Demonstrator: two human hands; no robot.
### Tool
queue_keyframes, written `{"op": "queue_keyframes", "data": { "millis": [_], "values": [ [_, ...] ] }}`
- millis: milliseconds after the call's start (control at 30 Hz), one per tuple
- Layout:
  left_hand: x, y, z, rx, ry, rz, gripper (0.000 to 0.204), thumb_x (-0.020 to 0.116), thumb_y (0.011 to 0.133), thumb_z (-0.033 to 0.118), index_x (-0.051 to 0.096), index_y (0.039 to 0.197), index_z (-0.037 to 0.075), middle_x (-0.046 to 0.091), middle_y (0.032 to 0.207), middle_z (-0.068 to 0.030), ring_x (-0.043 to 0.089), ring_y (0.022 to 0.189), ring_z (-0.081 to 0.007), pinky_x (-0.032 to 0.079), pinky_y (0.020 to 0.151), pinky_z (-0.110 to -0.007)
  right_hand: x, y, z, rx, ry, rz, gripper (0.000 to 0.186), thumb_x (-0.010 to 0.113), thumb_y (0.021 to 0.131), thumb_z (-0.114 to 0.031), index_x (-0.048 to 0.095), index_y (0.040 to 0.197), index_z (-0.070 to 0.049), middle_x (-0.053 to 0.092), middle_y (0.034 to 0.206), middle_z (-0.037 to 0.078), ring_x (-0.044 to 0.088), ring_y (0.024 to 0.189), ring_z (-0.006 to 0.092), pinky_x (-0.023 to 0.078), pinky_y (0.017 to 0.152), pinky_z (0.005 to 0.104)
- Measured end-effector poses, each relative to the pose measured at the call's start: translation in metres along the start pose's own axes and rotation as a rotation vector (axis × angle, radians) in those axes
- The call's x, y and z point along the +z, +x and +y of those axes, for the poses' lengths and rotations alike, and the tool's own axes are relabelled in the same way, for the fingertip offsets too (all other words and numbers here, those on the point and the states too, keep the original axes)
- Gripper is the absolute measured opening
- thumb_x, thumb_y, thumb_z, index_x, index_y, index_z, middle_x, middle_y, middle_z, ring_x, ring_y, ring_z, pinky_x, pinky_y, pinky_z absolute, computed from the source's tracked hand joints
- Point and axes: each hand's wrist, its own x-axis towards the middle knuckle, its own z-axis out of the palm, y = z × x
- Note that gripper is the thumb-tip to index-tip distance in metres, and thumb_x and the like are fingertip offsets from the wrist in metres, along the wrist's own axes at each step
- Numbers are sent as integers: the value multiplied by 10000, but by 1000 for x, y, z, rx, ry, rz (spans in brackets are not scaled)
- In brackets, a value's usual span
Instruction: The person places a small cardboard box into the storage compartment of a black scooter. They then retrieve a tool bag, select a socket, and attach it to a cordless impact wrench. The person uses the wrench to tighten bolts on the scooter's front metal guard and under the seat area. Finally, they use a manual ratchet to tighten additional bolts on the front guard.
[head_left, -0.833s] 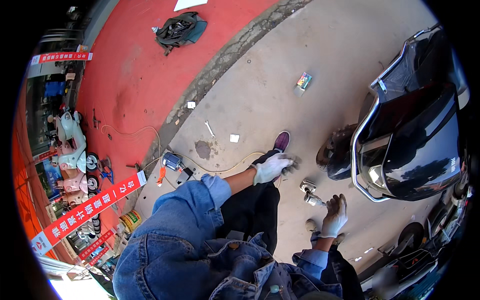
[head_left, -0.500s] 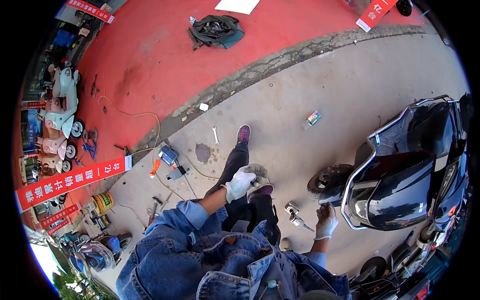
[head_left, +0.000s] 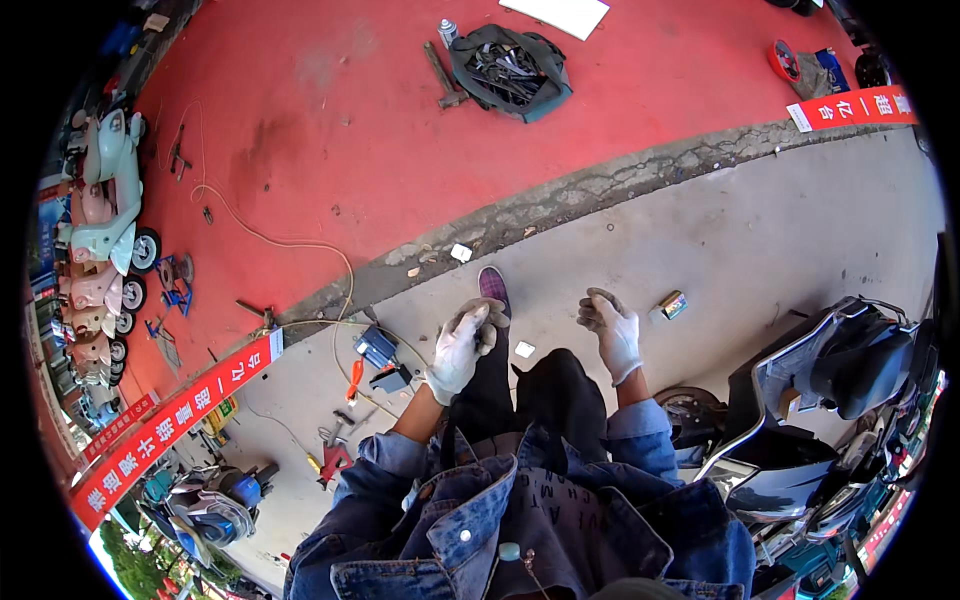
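Note:
Both hands wear white work gloves with dirty grey fingers. My left hand (head_left: 460, 348) is in front of my left thigh, its fingers curled inward; whatever they may hold is hidden. My right hand (head_left: 611, 330) is raised over the grey pavement on the other side of my dark trousers (head_left: 562, 392). Its fingers are loosely bent and slightly apart, with nothing visible in them. The hands are well apart from each other. Below and between them, a small white piece (head_left: 525, 349) lies on the ground. One purple checked shoe (head_left: 493, 288) shows beyond my left hand.
A black scooter (head_left: 770, 450) stands at the right. At the left are a blue power tool (head_left: 376, 347), a hose (head_left: 270, 238) and a red banner (head_left: 180, 425). Across the cracked kerb strip (head_left: 560, 205), a tool bag (head_left: 510, 72) and hammer (head_left: 443, 75) lie on red ground.
My right hand has come up and forward from beside the scooter. My left hand has moved slightly forward. The view has shifted, and the wrench on the ground no longer shows.

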Motion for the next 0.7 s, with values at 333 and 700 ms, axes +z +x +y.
{"op": "queue_keyframes", "data": {
  "millis": [333,700],
  "values": [
    [-5,258,171,-4,404,-19,210,497,934,172,594,1050,26,604,810,-8,455,606,-38,377,527,-195,96,272,-85,-321,-683,46,240,535,845,-124,648,1012,5,666,831,76,587,698,136,463,668,257],
    [-103,674,205,85,1726,-61,357,409,846,104,550,1170,163,580,1139,-98,602,892,-330,499,736,-439,208,686,-164,-597,-1820,-220,212,528,775,-131,629,958,-94,614,1045,107,577,976,317,495,796,424]
  ]
}}
